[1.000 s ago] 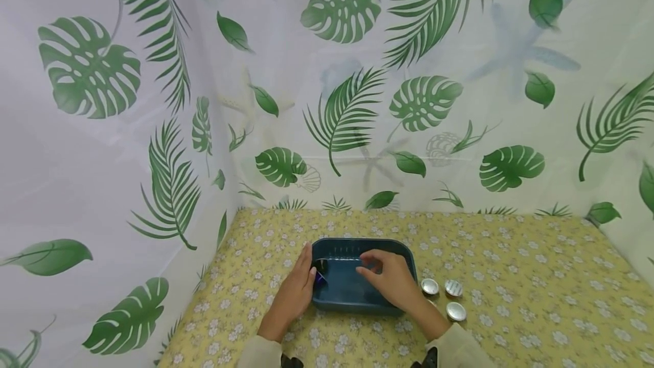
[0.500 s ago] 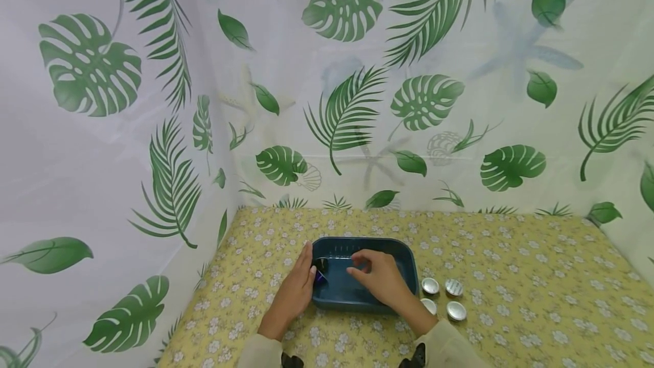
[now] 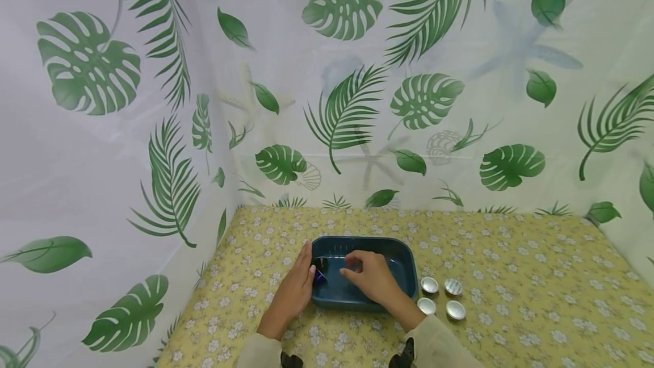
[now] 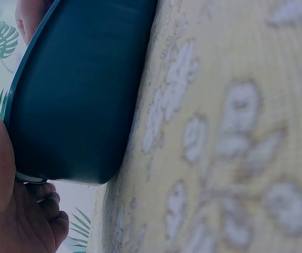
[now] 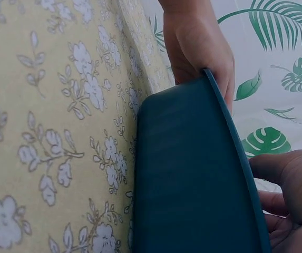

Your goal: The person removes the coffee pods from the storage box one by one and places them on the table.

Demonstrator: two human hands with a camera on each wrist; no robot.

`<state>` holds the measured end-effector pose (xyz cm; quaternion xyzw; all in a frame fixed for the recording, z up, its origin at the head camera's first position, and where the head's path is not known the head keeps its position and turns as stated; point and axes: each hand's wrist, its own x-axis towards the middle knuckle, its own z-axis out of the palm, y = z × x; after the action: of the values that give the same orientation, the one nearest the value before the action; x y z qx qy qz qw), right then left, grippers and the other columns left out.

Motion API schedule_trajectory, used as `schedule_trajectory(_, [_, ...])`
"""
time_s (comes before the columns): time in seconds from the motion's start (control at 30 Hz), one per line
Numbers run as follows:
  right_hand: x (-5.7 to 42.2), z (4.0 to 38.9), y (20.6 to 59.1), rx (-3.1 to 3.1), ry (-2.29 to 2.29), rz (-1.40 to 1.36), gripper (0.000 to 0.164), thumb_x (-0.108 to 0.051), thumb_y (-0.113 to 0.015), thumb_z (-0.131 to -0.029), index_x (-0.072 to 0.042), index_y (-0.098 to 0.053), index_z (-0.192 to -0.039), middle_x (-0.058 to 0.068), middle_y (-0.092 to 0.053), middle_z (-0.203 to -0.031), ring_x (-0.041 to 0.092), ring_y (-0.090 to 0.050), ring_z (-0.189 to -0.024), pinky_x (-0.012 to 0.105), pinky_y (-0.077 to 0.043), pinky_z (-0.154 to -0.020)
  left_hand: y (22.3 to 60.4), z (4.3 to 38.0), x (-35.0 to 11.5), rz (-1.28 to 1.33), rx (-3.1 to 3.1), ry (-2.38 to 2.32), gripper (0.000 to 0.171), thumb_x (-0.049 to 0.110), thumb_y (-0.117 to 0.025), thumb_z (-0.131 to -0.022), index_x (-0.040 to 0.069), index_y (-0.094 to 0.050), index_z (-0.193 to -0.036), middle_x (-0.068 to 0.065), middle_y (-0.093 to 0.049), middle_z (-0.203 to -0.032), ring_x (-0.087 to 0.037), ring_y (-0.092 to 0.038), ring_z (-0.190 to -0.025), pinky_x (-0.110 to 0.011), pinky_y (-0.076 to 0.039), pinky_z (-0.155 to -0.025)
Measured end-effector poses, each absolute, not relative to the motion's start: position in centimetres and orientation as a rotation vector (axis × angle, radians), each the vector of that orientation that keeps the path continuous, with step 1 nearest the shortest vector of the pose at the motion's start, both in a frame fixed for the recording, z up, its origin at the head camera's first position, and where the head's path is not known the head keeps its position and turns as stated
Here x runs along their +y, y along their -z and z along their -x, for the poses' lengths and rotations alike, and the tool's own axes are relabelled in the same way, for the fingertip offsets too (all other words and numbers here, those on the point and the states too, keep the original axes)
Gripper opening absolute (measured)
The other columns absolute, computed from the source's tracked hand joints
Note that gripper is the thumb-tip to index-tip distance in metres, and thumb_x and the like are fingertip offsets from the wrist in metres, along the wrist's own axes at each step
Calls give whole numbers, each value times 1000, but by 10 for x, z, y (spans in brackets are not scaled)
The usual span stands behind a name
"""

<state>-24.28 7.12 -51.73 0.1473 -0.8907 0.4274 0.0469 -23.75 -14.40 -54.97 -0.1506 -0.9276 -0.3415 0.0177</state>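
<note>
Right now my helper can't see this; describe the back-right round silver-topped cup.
On the yellow floral tablecloth sits a dark teal rectangular tray. Right of it are four silver-topped cups. The back-right cup alone has a streaked top.

White walls (image 3: 286, 44), green leaf prints (image 3: 343, 1); yellow floral cloth (image 3: 541, 283) below.

A smooth, rigid plastic is suggested by the tray (image 3: 334, 292), whose outer wall is given a satin look and whose inside is touched by glossy highlights. Inside it, a dark piece (image 3: 320, 268) is marked by a shiny glint. The small round cups (image 3: 455, 310) are topped with foil-like metal – bright and reflective. The surface (image 3: 536, 277) is covered in matt, finely textured cloth. The walls are hung with smooth, plastic-looking sheeting (image 3: 286, 72) – faintly glossy and lightly creased. The sleeves (image 3: 441, 345) are made of matt cloth.
</note>
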Motion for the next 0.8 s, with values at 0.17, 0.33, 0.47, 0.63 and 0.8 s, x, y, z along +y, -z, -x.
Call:
schedule_trajectory(0.17, [68, 244, 518, -2721, -1290, -505, 24, -15, -79, -90, -2, -74, -110, 10, -74, -101, 11, -64, -75, 28, -54, -62, 551, 237, -146, 488, -2883, 1076, 60, 30, -30, -114, 16, -2, -165, -7, -5, -171, -30, -19, -154, -56, -28, -118])
schedule_trajectory(0.33, [63, 245, 515, -2739, -1286, -568, 25, -15, -78, -91, 0, -74, -111, 14, -74, -102, 13, -64, -75, 30, -55, -64, 551, 237, -146, 495, -2881, 1082, 59, 30, -29, -114, 17, -1, -165, -8, -5, -171, -30, -20, -154, -56, -28, -117])
schedule_trajectory(0.47, [59, 247, 512, -2755, -1285, -587, 25, -14, -77, -91, 2, -74, -111, 15, -73, -102, 18, -67, -79, 36, -58, -68, 551, 237, -146, 498, -2879, 1086, 60, 30, -29, -114, 17, -1, -165, -7, -4, -171, -31, -20, -153, -57, -29, -117])
schedule_trajectory(0.63, [57, 252, 511, -2772, -1278, -602, 27, -15, -77, -92, 4, -74, -112, 17, -73, -104, 28, -70, -89, 44, -59, -75, 551, 237, -145, 508, -2877, 1083, 60, 29, -30, -114, 16, 0, -165, -8, -4, -171, -31, -20, -153, -56, -28, -117])
schedule_trajectory(0.8, [56, 256, 512, -2783, -1275, -591, 29, -16, -78, -91, 4, -74, -111, 15, -73, -101, 29, -70, -91, 46, -58, -77, 550, 237, -146, 506, -2881, 1080, 60, 29, -30, -114, 18, 1, -164, -5, -2, -170, -30, -19, -154, -56, -29, -117])
